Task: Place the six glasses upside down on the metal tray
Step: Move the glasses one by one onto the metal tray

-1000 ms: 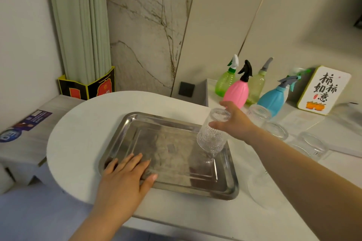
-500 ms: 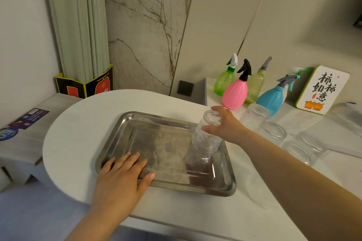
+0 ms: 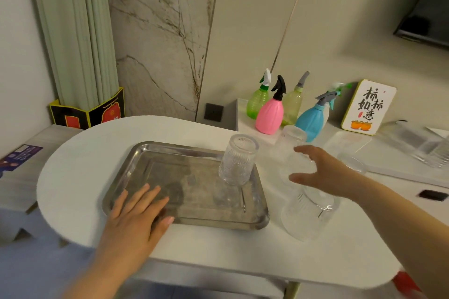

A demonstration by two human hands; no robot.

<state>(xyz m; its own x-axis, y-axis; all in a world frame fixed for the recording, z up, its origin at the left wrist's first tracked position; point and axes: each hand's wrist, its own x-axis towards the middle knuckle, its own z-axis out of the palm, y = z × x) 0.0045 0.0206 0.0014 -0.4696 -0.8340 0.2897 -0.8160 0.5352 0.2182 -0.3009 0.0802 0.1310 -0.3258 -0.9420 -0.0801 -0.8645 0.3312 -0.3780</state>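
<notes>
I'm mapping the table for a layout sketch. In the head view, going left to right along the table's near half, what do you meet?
Left hand flat on the metal tray → upside-down glass on the tray's right side → right hand, open → small black object.

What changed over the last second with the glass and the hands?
The right hand set the glass upside down at the tray's far right corner, let go, and drew back right, open, toward the glasses on the table. The left hand stayed flat on the tray's near left corner.
</notes>
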